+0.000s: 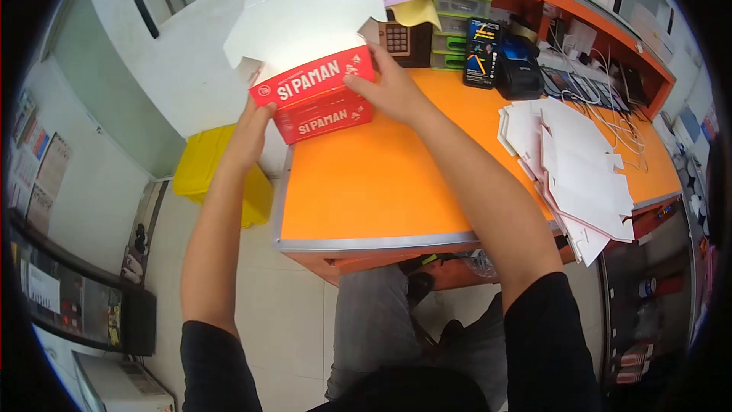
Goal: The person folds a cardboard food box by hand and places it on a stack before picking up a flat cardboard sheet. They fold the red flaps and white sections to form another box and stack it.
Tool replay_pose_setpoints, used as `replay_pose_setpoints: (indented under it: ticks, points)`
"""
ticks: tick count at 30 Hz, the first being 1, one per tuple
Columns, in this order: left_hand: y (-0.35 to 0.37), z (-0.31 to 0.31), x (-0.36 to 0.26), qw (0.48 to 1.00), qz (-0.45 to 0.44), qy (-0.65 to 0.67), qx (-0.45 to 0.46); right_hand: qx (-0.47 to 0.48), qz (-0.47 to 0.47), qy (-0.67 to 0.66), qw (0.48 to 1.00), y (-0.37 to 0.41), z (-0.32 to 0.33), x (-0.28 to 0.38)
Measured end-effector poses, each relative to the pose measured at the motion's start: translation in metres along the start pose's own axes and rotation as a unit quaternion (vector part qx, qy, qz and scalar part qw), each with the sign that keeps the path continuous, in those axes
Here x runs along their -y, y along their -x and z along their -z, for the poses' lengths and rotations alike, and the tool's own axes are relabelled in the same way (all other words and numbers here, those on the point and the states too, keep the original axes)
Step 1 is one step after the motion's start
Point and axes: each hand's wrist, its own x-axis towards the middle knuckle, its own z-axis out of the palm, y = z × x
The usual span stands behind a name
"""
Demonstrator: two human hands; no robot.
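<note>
A red cardboard food box [313, 82] printed "SI PAMAN" is held between my two hands, its white-lined lid raised and spread open away from me. My left hand [252, 134] grips its left front corner. On the right side, my right hand [387, 90] wraps the box with the thumb on its front face. Directly below, a second red "SI PAMAN" box [324, 120] sits at the left back of the orange tabletop [374, 191]. The held box overlaps its upper part in this view.
Flat white box blanks [583, 168] lie piled at the right, some past the front edge. A phone [482, 53], a black card terminal [520, 69], green drawers [460, 4], a safe [404, 43] and tangled cables [602, 91] line the back. A yellow bin [204, 160] stands left.
</note>
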Motion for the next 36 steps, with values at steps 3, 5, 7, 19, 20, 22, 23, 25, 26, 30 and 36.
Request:
replay_pose_setpoints:
  ticks: [3,5,7,19,20,22,23,25,26,30,36]
  points:
    - [0.006,-0.001,-0.019,0.998,0.054,-0.037,-0.001,-0.020,0.031,0.016,0.999,-0.009,-0.006,-0.013]
    - [0.003,0.000,-0.013,0.998,0.047,-0.037,-0.004,-0.034,0.044,0.013,0.998,-0.007,-0.006,-0.024]
    - [-0.001,0.005,-0.005,0.998,0.043,-0.044,-0.007,-0.033,0.046,0.006,0.998,-0.007,-0.007,-0.024]
    - [-0.014,0.023,0.037,0.999,0.029,-0.018,-0.008,0.003,0.017,-0.041,0.999,-0.012,-0.011,-0.039]
    - [-0.015,0.023,0.038,0.999,0.031,-0.016,-0.010,-0.007,0.021,-0.006,1.000,-0.012,-0.014,-0.040]
    - [-0.014,0.022,0.037,0.999,0.035,-0.010,-0.016,-0.026,0.028,0.063,0.997,-0.008,-0.020,-0.045]
    - [-0.014,0.021,0.038,0.999,0.037,-0.007,-0.021,-0.033,0.022,0.101,0.994,-0.006,-0.018,-0.048]
    - [-0.012,0.020,0.035,0.999,0.046,-0.015,-0.024,-0.044,0.012,0.176,0.983,0.002,-0.010,-0.028]
    - [-0.011,0.020,0.031,0.998,0.053,-0.028,-0.022,-0.051,0.025,0.194,0.979,0.002,-0.008,-0.027]
    - [-0.012,0.022,0.028,0.996,0.011,-0.094,-0.004,-0.067,0.065,0.225,0.970,0.001,0.003,-0.031]
    - [-0.022,0.018,0.043,0.995,-0.031,-0.097,-0.016,-0.064,0.098,0.272,0.955,0.004,0.023,-0.026]
